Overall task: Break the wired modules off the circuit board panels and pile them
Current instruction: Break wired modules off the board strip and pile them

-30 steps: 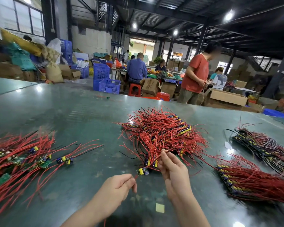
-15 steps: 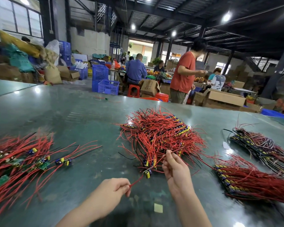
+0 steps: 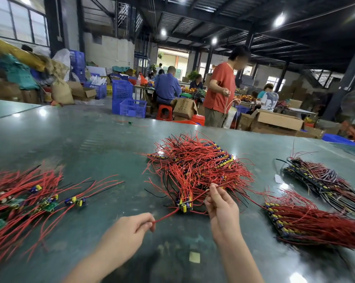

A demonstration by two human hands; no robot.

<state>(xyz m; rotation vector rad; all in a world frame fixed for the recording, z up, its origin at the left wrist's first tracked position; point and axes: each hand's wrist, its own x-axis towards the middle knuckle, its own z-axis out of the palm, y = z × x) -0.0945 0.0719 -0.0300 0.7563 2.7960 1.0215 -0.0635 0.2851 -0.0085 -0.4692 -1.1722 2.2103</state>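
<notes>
Green table [image 3: 90,144], workshop behind. Left hand [image 3: 129,231] pinches red wire [image 3: 166,215]; right hand [image 3: 221,207] pinches another at 1 o'clock, tensioning module [image 3: 184,205] for separation.

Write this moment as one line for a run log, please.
left hand: pinches red wire | right hand: pinches wires at centre bundle | module: between hands, on table | loose pile: far left

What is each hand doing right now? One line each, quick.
Left hand: grip closed, pinching a thin red wire.
Right hand: grip closed on red wires of the central tangled bundle.
</notes>
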